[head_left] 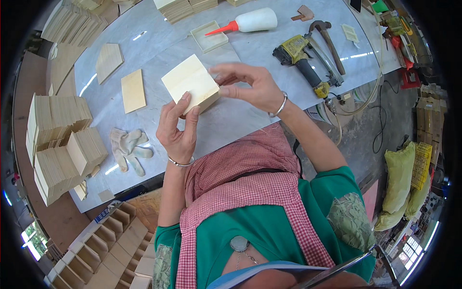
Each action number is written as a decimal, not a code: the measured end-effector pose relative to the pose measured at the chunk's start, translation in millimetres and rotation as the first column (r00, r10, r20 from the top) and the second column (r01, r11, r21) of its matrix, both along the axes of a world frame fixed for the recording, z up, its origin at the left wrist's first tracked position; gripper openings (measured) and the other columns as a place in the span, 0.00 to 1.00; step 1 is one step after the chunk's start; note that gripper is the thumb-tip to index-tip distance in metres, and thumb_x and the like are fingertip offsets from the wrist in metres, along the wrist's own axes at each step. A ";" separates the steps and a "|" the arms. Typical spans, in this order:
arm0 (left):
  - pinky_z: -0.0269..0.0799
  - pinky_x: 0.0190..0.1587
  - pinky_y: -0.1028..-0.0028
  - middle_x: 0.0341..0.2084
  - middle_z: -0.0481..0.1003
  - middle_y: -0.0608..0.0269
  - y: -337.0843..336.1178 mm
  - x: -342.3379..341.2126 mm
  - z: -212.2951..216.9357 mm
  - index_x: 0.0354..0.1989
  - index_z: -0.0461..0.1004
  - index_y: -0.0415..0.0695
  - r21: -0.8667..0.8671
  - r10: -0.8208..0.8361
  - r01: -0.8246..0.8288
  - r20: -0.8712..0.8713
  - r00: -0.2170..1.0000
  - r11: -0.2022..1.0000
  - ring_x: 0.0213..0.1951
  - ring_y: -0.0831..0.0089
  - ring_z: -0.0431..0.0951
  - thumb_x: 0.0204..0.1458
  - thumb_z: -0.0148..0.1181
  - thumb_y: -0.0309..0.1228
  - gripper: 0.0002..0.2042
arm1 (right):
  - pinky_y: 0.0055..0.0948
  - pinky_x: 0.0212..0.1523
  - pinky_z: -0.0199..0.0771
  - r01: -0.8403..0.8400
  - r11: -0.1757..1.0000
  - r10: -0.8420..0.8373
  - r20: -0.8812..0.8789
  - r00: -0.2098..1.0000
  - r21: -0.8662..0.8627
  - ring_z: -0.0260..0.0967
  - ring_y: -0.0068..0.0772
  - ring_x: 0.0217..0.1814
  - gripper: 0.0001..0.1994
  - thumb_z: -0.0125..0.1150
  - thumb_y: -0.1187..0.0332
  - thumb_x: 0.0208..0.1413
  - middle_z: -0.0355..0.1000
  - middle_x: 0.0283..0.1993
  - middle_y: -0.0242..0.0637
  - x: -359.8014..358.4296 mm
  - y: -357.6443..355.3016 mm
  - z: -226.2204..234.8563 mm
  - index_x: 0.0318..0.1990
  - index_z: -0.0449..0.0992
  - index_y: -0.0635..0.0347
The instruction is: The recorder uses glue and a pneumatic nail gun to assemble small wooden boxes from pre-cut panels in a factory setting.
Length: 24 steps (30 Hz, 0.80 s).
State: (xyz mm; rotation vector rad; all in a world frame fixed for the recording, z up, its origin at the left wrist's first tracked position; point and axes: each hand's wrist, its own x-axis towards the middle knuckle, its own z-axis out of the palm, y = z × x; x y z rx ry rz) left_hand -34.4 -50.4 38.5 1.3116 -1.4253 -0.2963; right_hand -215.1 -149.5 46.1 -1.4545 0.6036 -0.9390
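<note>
While notched stacks of thin, pale wooden panels (60,115) stand at the left, a white knitted glove (129,147) lies limp on the grey-white marbled tabletop (168,48), below a flat, rectangular pale wooden panel (133,91). The left hand (177,127) points upward from its raised forearm, thumb and fingers closed around the lower-left edge of a small, box-shaped pale wooden piece (190,79), which it holds tilted above the table; some fingertips and the piece's underside are hidden. Beyond lies a shallow, square cream tray (215,44). The right hand (252,85) reaches leftward to the piece's right side, thumb and fingers parted; its lower fingers are obscured, and whether the thumb touches the corner I cannot tell. Farther right lie a white plastic bottle with a red nozzle (257,20), a yellow-and-black nail gun (303,60) and a wooden-handled hammer (333,48).
</note>
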 end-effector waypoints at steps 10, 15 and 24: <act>0.69 0.25 0.81 0.31 0.74 0.56 1.8 -4.6 -2.9 0.43 0.76 0.38 -0.032 0.023 -0.022 0.019 1.000 0.999 0.27 0.77 0.73 0.46 0.65 0.21 0.13 | 0.22 0.34 0.73 0.176 0.915 -0.228 -0.106 0.968 -0.362 0.73 0.24 0.31 0.11 0.63 0.75 0.46 0.77 0.31 0.33 2.6 11.5 -6.0 0.38 0.82 0.52; 0.70 0.25 0.80 0.30 0.74 0.55 2.7 -6.0 -1.6 0.44 0.76 0.38 0.046 0.042 -0.041 -0.019 0.999 0.998 0.28 0.76 0.73 0.47 0.64 0.21 0.14 | 0.21 0.35 0.70 0.198 0.890 -0.260 -0.102 0.960 -0.410 0.71 0.24 0.32 0.11 0.64 0.76 0.47 0.77 0.32 0.33 6.2 12.4 -7.5 0.40 0.81 0.56; 0.70 0.25 0.80 0.33 0.73 0.56 2.7 -9.4 -2.9 0.46 0.75 0.38 0.061 0.059 -0.055 -0.069 0.996 0.997 0.28 0.78 0.73 0.49 0.62 0.21 0.14 | 0.21 0.34 0.71 0.206 0.886 -0.276 -0.115 0.954 -0.415 0.72 0.24 0.32 0.11 0.63 0.77 0.48 0.77 0.32 0.34 8.6 12.9 -5.4 0.40 0.81 0.56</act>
